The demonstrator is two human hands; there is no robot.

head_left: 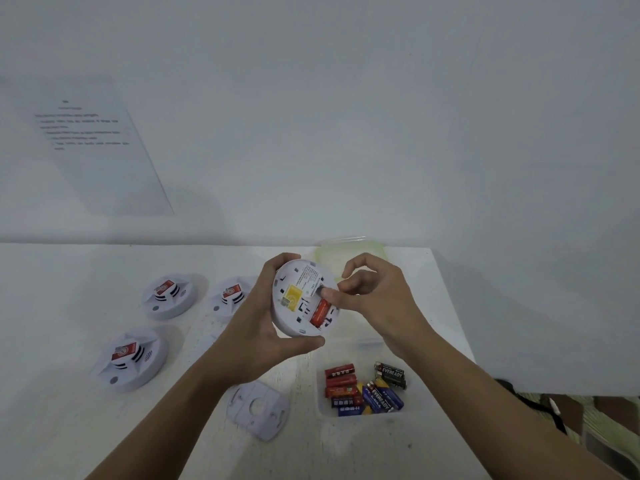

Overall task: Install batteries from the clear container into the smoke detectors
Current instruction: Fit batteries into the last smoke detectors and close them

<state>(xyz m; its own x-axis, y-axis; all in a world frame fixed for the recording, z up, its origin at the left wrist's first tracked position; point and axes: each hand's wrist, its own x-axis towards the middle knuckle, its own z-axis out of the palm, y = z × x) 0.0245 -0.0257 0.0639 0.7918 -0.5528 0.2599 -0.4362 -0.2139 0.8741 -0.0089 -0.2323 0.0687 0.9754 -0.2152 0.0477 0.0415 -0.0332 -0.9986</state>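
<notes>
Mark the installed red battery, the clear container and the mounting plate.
red battery [319, 312], head view, its middle.
clear container [321, 407], head view, left wall.
mounting plate [270, 424], head view, beside its hole.

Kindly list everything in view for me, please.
held smoke detector: one, white, left hand
red battery: one, red, seated inside it
second battery: one, greyish, at its compartment
smoke detectors: three, white, table left
mounting plate: one, white, table front
clear container: one, clear, table right
batteries: several, red/blue/black, in container
lid: one, greenish, table rear
paper sheet: one, white, wall
left hand: grips held smoke detector
right hand: pinches second battery
</notes>
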